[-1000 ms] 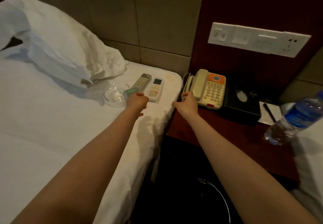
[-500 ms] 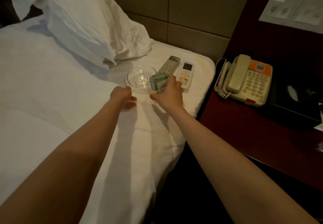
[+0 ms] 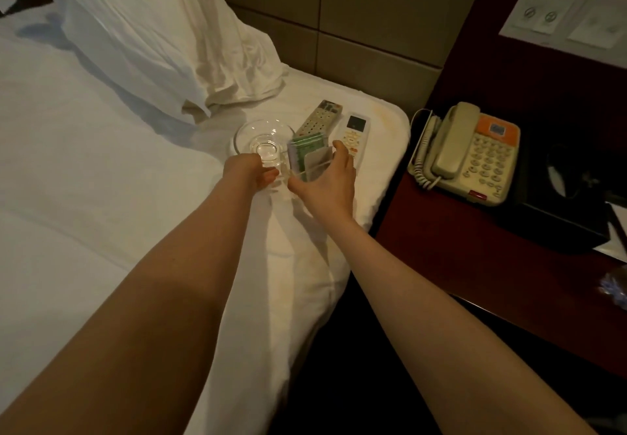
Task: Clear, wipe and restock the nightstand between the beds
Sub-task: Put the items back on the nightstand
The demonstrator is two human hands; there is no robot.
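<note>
Both arms reach out over the bed [image 3: 101, 170], near its corner by the nightstand [image 3: 451, 231].

Left hand [image 3: 249, 175]: fingers curled together at the near rim of the glass dish [image 3: 263, 138], pinching it. The fingertips show reddish under the glass edge. The dish sits on the sheet, its far rim clear of the hand. The knuckles hide how far the fingers reach.

Right hand [image 3: 327, 182]: clamped on a clear holder [image 3: 307, 160] with green packets upright inside. One finger runs up the holder's right side and another digit hooks its near left corner, so the holder sits between them, ahead of the palm. It tilts slightly. Whether its base touches the sheet cannot be told. The holder is just right of the dish, touching or nearly so.

Beyond the holder, a grey remote [image 3: 319, 117] and a white remote [image 3: 354, 131] lie side by side on the sheet. The fingertip on the holder's right side overlaps the white remote's near end.

Pillow [image 3: 152, 38] slumped at the head of the bed, behind the dish.

On the nightstand: a beige phone [image 3: 475, 153] with an orange top, handset cradled, and a black box [image 3: 559, 210] to its right. A wall panel [image 3: 570, 17] is above.
</note>
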